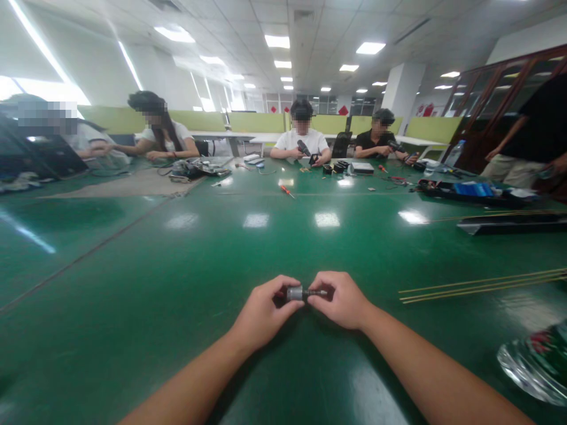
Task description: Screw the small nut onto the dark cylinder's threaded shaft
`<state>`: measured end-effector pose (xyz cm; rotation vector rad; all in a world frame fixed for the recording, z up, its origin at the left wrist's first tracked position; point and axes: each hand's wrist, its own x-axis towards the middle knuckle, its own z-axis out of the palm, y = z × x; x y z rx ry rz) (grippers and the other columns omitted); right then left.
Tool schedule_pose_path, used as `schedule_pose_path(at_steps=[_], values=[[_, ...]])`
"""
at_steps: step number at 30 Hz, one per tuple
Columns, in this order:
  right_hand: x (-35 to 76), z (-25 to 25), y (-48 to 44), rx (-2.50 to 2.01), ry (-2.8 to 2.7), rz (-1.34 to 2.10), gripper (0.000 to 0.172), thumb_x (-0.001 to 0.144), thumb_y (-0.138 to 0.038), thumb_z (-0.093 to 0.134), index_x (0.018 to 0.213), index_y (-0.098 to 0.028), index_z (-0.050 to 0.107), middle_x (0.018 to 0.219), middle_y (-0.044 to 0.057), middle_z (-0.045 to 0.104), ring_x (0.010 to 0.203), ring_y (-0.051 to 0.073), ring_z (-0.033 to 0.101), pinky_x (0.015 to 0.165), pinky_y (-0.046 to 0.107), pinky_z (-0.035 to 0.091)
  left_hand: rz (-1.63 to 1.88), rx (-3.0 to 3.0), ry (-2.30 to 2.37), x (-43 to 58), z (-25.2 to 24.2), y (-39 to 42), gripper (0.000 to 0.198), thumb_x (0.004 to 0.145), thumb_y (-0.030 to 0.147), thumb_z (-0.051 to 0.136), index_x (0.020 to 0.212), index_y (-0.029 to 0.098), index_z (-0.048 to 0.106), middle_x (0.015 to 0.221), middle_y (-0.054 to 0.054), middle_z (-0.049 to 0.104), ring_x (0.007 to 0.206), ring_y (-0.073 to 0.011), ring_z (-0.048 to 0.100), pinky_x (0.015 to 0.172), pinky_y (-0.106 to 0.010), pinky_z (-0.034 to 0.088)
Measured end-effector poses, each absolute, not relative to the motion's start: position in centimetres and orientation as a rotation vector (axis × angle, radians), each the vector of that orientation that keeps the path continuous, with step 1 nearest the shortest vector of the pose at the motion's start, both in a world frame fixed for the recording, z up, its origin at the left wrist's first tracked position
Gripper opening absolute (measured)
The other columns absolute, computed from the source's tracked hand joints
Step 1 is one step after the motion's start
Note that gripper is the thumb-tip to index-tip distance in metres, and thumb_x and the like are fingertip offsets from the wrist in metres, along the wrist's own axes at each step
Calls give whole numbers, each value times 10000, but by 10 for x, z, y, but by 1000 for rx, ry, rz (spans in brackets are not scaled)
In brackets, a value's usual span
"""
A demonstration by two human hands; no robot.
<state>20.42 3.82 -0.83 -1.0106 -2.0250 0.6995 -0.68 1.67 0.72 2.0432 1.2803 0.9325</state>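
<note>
Just above the green table, a small grey metal cylinder [295,293] lies level between my hands. A thin, dark, ridged shaft [317,293] sticks out from its right end. My left hand [260,311] is closed round the cylinder, thumb below and fingers above. With thumb and fingertips, my right hand [344,302] pinches the shaft. The exact kind of part is too small to make out, and its left end is partly hidden by my left fingers.
Thin yellow rods [482,285] lie on the green table [199,254] at right, beyond a clear plastic bottle [531,369]. An orange-handled screwdriver [286,190] lies farther off. A black tray with blue parts [473,190] stands far right. Several people sit across the table; one person stands at right.
</note>
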Motion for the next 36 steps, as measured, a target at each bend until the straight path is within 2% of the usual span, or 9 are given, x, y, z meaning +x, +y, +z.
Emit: schedule_pose_path(at_steps=[36], values=[[205, -8, 38, -1045, -2008, 706, 24, 754, -187, 700, 762, -182, 678, 647, -10, 637, 572, 132, 549, 555, 226, 392, 968, 2021, 1297, -7, 5, 17, 199, 796, 259, 704, 990, 227, 678, 907, -5, 726, 814, -185, 668, 763, -295, 507]])
